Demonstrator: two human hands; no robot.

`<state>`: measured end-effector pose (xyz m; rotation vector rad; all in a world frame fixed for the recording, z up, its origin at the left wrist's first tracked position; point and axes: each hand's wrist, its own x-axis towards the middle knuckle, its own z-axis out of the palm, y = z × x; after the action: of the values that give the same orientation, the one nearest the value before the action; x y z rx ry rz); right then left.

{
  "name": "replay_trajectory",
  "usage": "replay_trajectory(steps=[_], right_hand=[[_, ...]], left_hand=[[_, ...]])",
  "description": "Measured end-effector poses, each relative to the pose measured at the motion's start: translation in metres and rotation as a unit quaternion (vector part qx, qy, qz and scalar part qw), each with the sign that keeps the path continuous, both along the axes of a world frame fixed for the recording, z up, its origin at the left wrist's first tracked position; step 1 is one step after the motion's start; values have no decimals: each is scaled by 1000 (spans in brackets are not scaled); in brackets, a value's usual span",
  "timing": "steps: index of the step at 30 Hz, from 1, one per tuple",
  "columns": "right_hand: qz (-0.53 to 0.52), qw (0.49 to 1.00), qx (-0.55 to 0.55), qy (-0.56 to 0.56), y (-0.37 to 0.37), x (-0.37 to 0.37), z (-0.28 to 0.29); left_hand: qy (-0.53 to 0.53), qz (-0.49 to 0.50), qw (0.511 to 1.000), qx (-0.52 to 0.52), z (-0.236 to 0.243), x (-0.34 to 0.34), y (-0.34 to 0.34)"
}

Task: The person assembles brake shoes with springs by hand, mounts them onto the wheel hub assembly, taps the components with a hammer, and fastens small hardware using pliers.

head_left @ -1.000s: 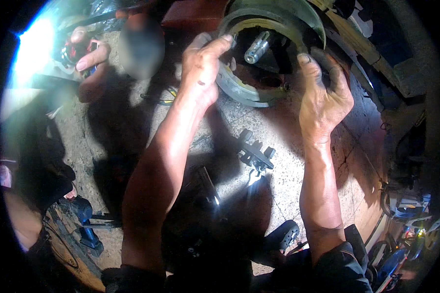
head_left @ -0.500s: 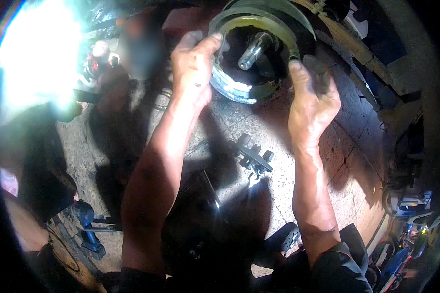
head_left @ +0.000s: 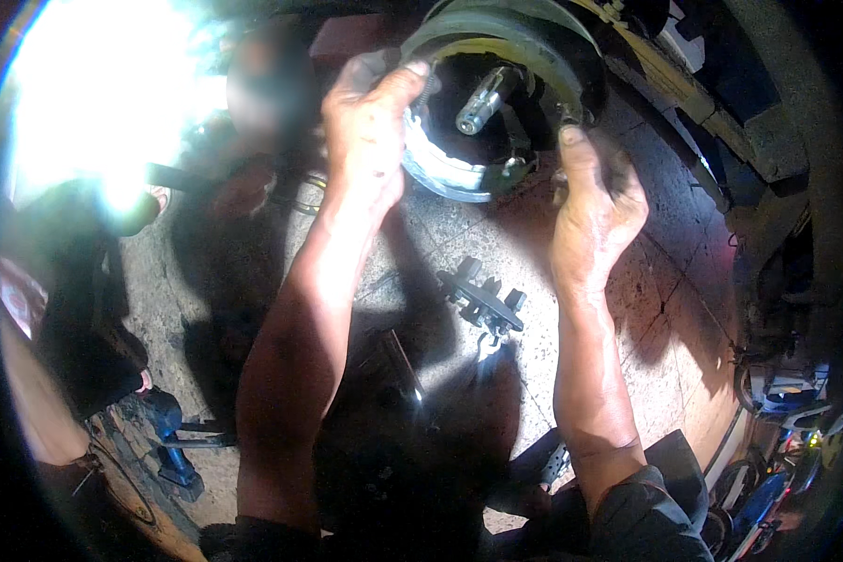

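At the top middle, curved brake shoes (head_left: 496, 49) form a ring around a shiny metal axle shaft (head_left: 480, 105). My left hand (head_left: 361, 126) is closed on the ring's left side, its thumb beside a small coil spring (head_left: 425, 96). The lower shoe (head_left: 445, 173) catches bright light just right of that wrist. On the opposite side my right hand (head_left: 595, 192) is closed, thumb pressed at the ring's right edge; its other fingers are partly in shadow. A dark round plate (head_left: 585, 66) sits behind the shoes.
A black lugged part (head_left: 482, 298) and a metal rod (head_left: 403, 365) lie on the tiled floor below. Lamp glare (head_left: 103, 94) whites out the upper left. Another person's arm (head_left: 42, 403) and a blue power tool (head_left: 173, 454) are at left. Beams (head_left: 693, 89) run along the upper right.
My right thumb has shifted slightly down along the ring's edge. The spring by my left thumb shows more clearly. The lamp glare has spread to the right.
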<state>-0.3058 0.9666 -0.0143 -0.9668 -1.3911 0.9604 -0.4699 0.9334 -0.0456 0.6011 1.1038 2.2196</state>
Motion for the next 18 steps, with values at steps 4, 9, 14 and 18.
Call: replay_trajectory(steps=[4,9,14,18], right_hand=[[9,999,27,18,4,-1,-2],[1,999,21,-38,7,-1,6],[5,999,33,-25,13,-2,3],[-9,996,78,-46,17,-2,3]], left_hand=[[-24,-28,999,-5,-8,-4,6],[-49,-25,998,13,-7,-3,10],[8,-4,1000,4,4,-6,12],[91,19,996,7,15,-12,18]])
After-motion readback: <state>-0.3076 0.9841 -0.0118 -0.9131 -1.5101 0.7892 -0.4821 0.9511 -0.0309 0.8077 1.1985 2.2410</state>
